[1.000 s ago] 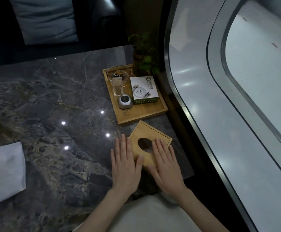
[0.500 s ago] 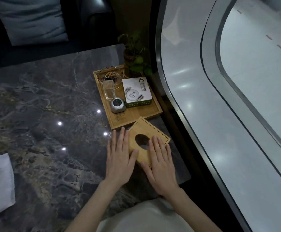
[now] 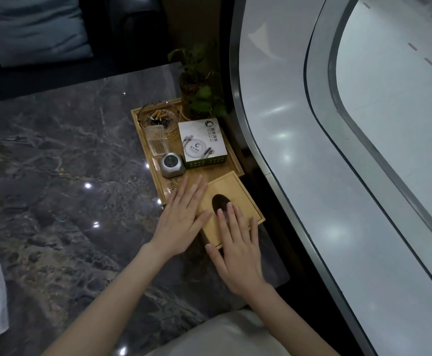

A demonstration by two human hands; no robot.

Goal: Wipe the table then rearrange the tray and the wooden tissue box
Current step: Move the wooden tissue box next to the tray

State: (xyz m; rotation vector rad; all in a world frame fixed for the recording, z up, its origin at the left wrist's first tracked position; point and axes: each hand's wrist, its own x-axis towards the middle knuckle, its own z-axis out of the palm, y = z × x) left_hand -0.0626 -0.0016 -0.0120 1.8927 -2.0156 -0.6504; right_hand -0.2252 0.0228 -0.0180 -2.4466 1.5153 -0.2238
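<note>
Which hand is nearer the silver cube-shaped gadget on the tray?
The left hand: its fingertips reach onto the tray just below the silver cube-shaped gadget. The right hand lies lower, flat on the wooden tissue box.

Both hands, left and right, lie flat, fingers extended.

Dark grey veined marble table, light wooden tray, light wooden tissue box, white-and-green carton

Both hands lie flat on the tissue box, seemingly touching the tray.
</note>
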